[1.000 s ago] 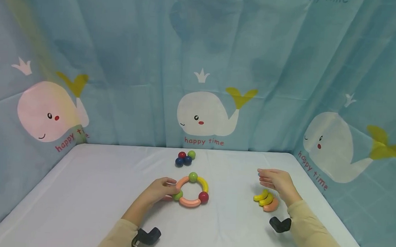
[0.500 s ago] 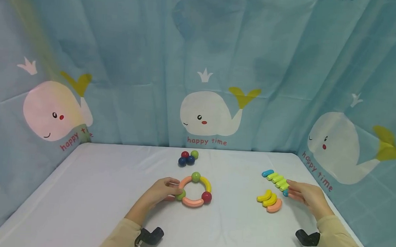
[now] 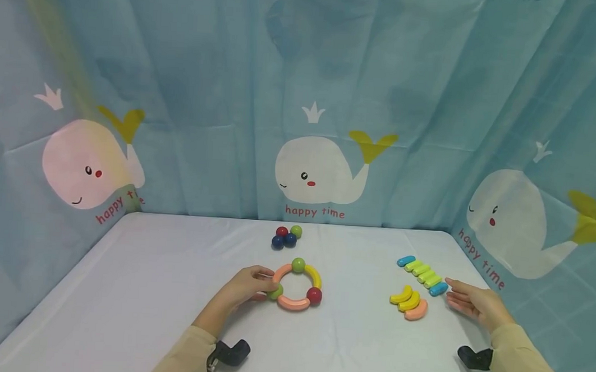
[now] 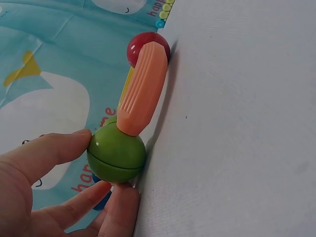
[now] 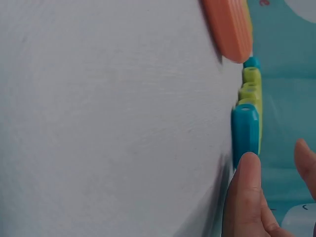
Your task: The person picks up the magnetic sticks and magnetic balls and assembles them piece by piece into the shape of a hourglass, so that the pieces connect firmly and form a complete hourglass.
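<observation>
A ring of curved rods and balls lies on the table, and my left hand (image 3: 246, 287) pinches its green ball (image 4: 116, 152) between thumb and fingers. From that ball an orange curved rod (image 4: 143, 89) runs to a red ball (image 3: 314, 296). The ring also has a yellow rod (image 3: 313, 277) and a second green ball (image 3: 298, 265) at its far side. My right hand (image 3: 481, 305) is held with fingers extended and holds nothing. Its fingertips are beside a blue rod (image 3: 438, 289), at the near end of a row of lime-green rods (image 3: 424, 273).
Another blue rod (image 3: 406, 261) ends the row at the far side. Two yellow curved pieces (image 3: 408, 300) and an orange one (image 3: 416, 310) lie left of my right hand. Loose blue balls (image 3: 284, 241), a red ball (image 3: 282, 231) and a green ball (image 3: 296, 231) sit behind the ring.
My right hand has moved right and nearer, along the row from its far end to its near end, uncovering the rods. My left hand stays at the ring's green ball.
</observation>
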A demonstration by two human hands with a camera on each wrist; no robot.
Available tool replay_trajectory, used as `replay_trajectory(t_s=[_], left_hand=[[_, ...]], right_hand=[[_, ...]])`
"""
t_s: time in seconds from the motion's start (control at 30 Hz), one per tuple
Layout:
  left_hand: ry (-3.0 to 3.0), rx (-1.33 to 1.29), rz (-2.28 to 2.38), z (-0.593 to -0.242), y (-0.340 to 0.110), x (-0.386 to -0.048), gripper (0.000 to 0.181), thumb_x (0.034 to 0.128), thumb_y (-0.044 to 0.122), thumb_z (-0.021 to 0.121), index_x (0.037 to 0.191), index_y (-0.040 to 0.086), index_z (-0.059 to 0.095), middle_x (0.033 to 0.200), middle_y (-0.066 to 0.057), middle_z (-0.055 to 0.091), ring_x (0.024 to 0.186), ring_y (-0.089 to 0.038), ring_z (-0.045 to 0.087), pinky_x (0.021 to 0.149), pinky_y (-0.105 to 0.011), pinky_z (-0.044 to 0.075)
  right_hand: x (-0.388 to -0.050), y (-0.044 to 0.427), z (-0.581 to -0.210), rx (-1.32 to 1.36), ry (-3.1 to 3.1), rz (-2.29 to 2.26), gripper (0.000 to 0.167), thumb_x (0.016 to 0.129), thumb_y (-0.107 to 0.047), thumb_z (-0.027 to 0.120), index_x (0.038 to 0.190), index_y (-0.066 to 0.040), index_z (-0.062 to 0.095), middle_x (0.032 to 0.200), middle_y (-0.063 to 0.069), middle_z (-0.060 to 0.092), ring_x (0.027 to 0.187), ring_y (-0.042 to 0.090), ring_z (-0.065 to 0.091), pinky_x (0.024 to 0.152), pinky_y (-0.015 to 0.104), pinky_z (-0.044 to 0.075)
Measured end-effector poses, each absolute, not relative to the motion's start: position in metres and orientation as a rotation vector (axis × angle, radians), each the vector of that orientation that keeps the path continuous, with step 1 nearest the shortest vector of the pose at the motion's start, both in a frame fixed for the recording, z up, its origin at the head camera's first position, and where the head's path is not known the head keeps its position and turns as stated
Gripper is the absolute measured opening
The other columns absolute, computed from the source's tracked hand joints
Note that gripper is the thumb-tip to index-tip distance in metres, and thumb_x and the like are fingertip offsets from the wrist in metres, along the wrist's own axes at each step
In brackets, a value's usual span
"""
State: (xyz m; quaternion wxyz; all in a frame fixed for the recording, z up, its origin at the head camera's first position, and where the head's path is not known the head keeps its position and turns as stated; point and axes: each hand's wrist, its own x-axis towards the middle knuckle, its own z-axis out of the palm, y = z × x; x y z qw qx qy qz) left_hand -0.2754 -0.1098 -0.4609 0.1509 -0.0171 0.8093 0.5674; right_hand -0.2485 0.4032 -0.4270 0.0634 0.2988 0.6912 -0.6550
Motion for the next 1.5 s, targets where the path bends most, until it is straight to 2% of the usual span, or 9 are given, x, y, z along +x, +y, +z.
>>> replay_trajectory(t_s=[0.13, 0.23, 0.4, 0.7, 0.8, 1.17, 1.33, 1.5], left_hand=[[2.328, -0.044, 1.621, -0.461, -0.108, -0.277, 0.052, 0.0810, 0.025, 0.080, 0.124, 0.003, 0.062, 0.113, -0.012, 0.067, 0.091, -0.017, 0.065, 0.085, -0.036, 0.060], [2.324, -0.041, 1.623, -0.461, -0.107, -0.277, 0.052, 0.0809, 0.024, 0.080, 0.125, 0.004, 0.062, 0.113, -0.012, 0.066, 0.091, -0.017, 0.065, 0.084, -0.036, 0.060], [2.304, -0.024, 1.621, -0.462, -0.110, -0.279, 0.055, 0.0800, 0.024, 0.081, 0.128, 0.004, 0.062, 0.118, -0.013, 0.065, 0.092, -0.017, 0.066, 0.085, -0.035, 0.059], [2.305, -0.023, 1.600, -0.462, -0.115, -0.279, 0.054, 0.0800, 0.015, 0.080, 0.129, 0.005, 0.061, 0.119, -0.013, 0.066, 0.095, -0.017, 0.066, 0.085, -0.034, 0.060], [2.306, -0.027, 1.603, -0.462, -0.115, -0.279, 0.053, 0.0807, 0.016, 0.080, 0.129, 0.005, 0.061, 0.119, -0.012, 0.066, 0.094, -0.017, 0.067, 0.085, -0.034, 0.060], [2.316, -0.045, 1.610, -0.461, -0.116, -0.278, 0.053, 0.0808, 0.016, 0.080, 0.129, 0.004, 0.061, 0.120, -0.013, 0.066, 0.097, -0.017, 0.066, 0.085, -0.034, 0.059], [2.322, -0.057, 1.609, -0.461, -0.118, -0.276, 0.055, 0.0806, 0.016, 0.081, 0.130, 0.004, 0.060, 0.122, -0.014, 0.065, 0.097, -0.018, 0.067, 0.084, -0.034, 0.060], [2.319, -0.058, 1.616, -0.462, -0.119, -0.276, 0.055, 0.0813, 0.017, 0.080, 0.131, 0.004, 0.059, 0.122, -0.014, 0.064, 0.099, -0.018, 0.066, 0.085, -0.034, 0.059]], right_hand=[[-0.248, 0.405, -0.432, 0.931, 2.054, -2.016, 0.050, 0.087, -0.021, 0.078, 0.122, 0.004, 0.054, 0.072, 0.000, 0.070, 0.069, 0.013, 0.072, 0.075, 0.029, 0.062], [-0.249, 0.406, -0.436, 0.936, 2.043, -2.037, 0.043, 0.086, -0.018, 0.078, 0.117, 0.003, 0.056, 0.071, 0.000, 0.070, 0.069, 0.014, 0.073, 0.075, 0.031, 0.062], [-0.252, 0.402, -0.437, 0.894, 2.069, -2.003, 0.051, 0.088, -0.016, 0.076, 0.125, 0.009, 0.053, 0.073, 0.000, 0.070, 0.070, 0.013, 0.072, 0.076, 0.031, 0.062], [-0.260, 0.392, -0.443, 0.930, 2.268, -1.851, 0.067, 0.091, -0.021, 0.071, 0.139, 0.015, 0.040, 0.067, -0.001, 0.068, 0.062, 0.012, 0.072, 0.067, 0.027, 0.061], [-0.262, 0.388, -0.442, 0.951, 2.325, -1.785, 0.065, 0.092, -0.021, 0.069, 0.137, 0.016, 0.040, 0.065, 0.000, 0.067, 0.060, 0.013, 0.071, 0.065, 0.026, 0.061], [-0.276, 0.380, -0.437, 1.081, 2.332, -1.672, 0.040, 0.093, -0.016, 0.063, 0.117, 0.015, 0.053, 0.060, 0.003, 0.065, 0.054, 0.012, 0.068, 0.061, 0.025, 0.060], [-0.278, 0.382, -0.440, 1.047, 2.303, -1.723, 0.039, 0.093, -0.013, 0.063, 0.118, 0.015, 0.054, 0.061, 0.003, 0.066, 0.056, 0.013, 0.069, 0.063, 0.027, 0.061], [-0.278, 0.384, -0.442, 0.990, 2.291, -1.756, 0.045, 0.092, -0.012, 0.065, 0.125, 0.016, 0.051, 0.063, 0.002, 0.066, 0.059, 0.013, 0.070, 0.065, 0.027, 0.061]])
